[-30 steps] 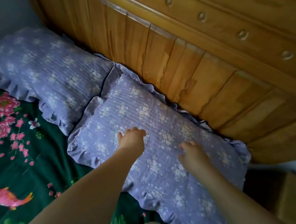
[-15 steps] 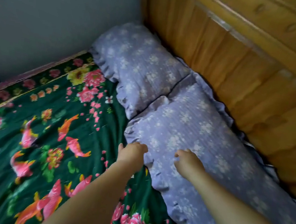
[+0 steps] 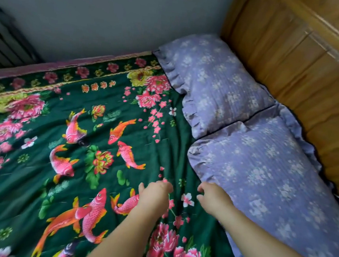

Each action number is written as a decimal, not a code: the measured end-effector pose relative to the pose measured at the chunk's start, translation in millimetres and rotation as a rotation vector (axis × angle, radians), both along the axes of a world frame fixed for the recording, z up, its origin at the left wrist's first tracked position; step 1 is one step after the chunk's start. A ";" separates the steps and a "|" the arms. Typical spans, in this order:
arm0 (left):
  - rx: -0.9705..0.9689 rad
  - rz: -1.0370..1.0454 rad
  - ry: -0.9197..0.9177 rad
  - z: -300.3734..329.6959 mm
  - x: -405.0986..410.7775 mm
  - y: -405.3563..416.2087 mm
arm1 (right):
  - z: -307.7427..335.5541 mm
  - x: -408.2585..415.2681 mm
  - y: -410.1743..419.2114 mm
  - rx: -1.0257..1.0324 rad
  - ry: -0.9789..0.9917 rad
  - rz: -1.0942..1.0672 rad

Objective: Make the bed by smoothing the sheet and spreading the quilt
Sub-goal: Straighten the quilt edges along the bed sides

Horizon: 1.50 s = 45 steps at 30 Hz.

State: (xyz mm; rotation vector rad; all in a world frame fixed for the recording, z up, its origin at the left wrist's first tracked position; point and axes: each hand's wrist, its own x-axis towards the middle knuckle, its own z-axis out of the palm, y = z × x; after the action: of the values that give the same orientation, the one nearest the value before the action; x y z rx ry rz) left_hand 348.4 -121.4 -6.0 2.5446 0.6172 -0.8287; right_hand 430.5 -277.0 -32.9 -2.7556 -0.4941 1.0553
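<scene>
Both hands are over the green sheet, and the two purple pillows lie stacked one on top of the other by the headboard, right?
Not stacked. The head view shows the far pillow and near pillow side by side along the headboard. Both the left hand and right hand are over the sheet.

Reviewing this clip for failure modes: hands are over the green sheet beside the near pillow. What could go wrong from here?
1. The right hand hovers at the near pillow's frilled edge; a sweep could catch it and drag the pillow askew.
2. The green sheet has creases running toward the pillows; smoothing toward them may only bunch the folds against the frill.
3. The left hand has curled fingers; they could pluck the cloth and raise new wrinkles.
</scene>
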 end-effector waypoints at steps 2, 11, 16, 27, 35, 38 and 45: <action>0.001 0.017 0.049 -9.3 -26.9 24.4 | -5.0 -29.0 17.6 -0.001 0.014 -0.003; -0.053 -0.032 0.234 -59.4 -93.3 86.6 | -36.3 -122.6 40.5 -0.088 0.147 -0.161; -0.097 -0.193 0.212 -71.9 -87.8 71.6 | -40.1 -133.8 20.9 -0.118 0.140 -0.276; -0.059 -0.205 0.221 -99.0 -104.2 60.0 | -43.7 -140.6 10.2 -0.046 0.172 -0.212; 0.066 -0.193 0.175 -74.9 -131.3 -44.1 | -63.8 -196.4 -61.4 0.068 0.216 -0.025; 0.071 -0.183 0.105 -64.8 -151.3 -104.1 | -64.5 -224.3 -119.6 -0.007 0.252 0.057; 0.092 -0.182 0.071 -61.4 -202.0 -189.0 | -62.1 -238.6 -221.7 -0.089 0.193 0.078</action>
State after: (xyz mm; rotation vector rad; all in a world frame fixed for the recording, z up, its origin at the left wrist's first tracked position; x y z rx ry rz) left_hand 146.4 -310.4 -67.4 2.6958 0.4591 -0.9767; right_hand 191.9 -498.7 -95.0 -2.6901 -0.5417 1.3774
